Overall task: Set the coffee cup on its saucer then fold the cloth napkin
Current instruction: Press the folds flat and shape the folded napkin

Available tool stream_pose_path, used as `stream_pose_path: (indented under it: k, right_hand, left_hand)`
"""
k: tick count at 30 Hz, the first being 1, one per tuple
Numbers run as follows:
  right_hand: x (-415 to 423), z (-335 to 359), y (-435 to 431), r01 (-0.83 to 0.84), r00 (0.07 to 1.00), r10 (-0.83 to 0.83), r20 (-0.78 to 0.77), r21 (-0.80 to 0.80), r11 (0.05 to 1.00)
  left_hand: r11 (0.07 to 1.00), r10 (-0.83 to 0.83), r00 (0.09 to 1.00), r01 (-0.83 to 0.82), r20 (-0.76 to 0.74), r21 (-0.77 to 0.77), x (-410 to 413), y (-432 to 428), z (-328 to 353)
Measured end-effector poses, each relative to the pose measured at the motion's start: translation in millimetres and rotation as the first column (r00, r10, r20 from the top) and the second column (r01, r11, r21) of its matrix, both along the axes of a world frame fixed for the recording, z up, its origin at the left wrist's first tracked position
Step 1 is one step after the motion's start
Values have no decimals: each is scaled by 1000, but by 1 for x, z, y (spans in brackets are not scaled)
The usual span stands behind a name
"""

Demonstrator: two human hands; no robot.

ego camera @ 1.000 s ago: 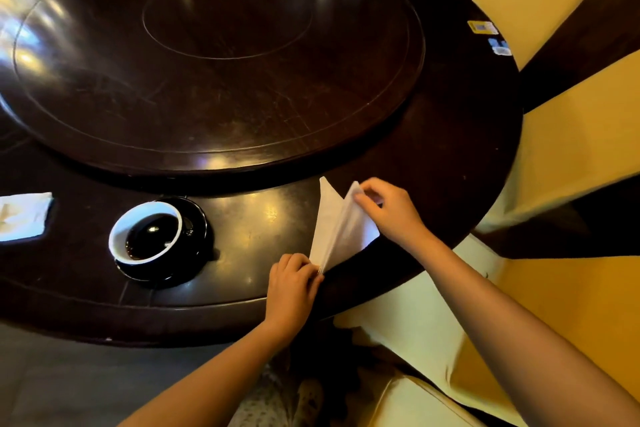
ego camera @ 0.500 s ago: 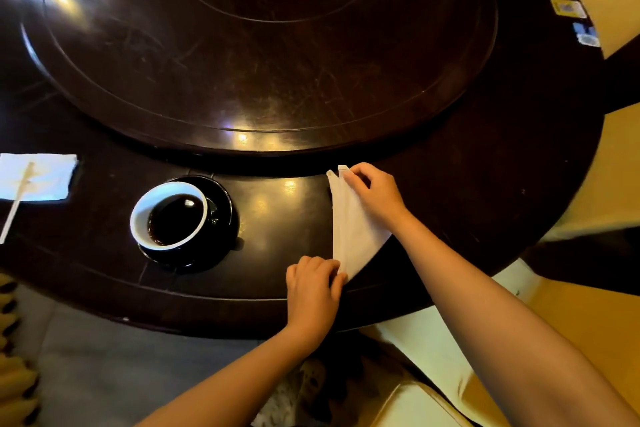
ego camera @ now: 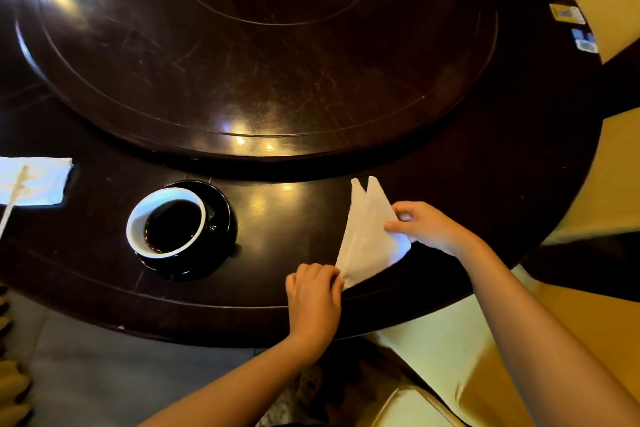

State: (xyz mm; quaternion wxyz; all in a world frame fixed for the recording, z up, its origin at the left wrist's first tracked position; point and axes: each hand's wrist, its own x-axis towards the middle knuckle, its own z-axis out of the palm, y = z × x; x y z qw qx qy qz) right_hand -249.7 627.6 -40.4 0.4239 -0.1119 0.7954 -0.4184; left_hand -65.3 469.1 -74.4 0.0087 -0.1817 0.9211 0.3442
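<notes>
Currently being folded: the cloth napkin [ego camera: 369, 236], lying as a white triangle on the worktop [ego camera: 284, 291], between both hands.
Left hand [ego camera: 313, 298]: its fingers are being pinched on the napkin's near corner.
Right hand [ego camera: 427, 227]: the napkin's right edge is being grasped between thumb and fingers.
Coffee cup [ego camera: 166, 222]: is already sitting on its saucer [ego camera: 221, 218], well left of the left hand.
Risk being run: the two far tips are lying unaligned; a crooked crease is likely if pressed now.
Second risk: the pinned corner is being held near the worktop's edge, so a pull could drag the napkin off.
</notes>
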Motion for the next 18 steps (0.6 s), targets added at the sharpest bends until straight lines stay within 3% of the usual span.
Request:
stream_pose_path:
  k: [4,7,10,14,18]
  right_hand:
    - [24,3,22,80,994,-76,75,-54,995]
    - [40,-4,17,168,970,-173,-173,-43,985]
    - [54,-20,3,257,873,-227,-432,13,966]
    - [67,-30,-10,404,764,-368,-530,-51,913]
    - [68,-36,-20,439,716,-280,-639,101,893]
  left_hand:
    - [1000,7,1000,-6,-10,22,6,0,-1]
    - [999,31,999,-30,-9,19,11,1,-1]
    - [998,59,998,-59,5,13,11,3,-1]
    - [999,9,1000,-9,-6,-53,11,4,-4]
    - [989,-15,1000,11,-24,-147,9,7,-7]
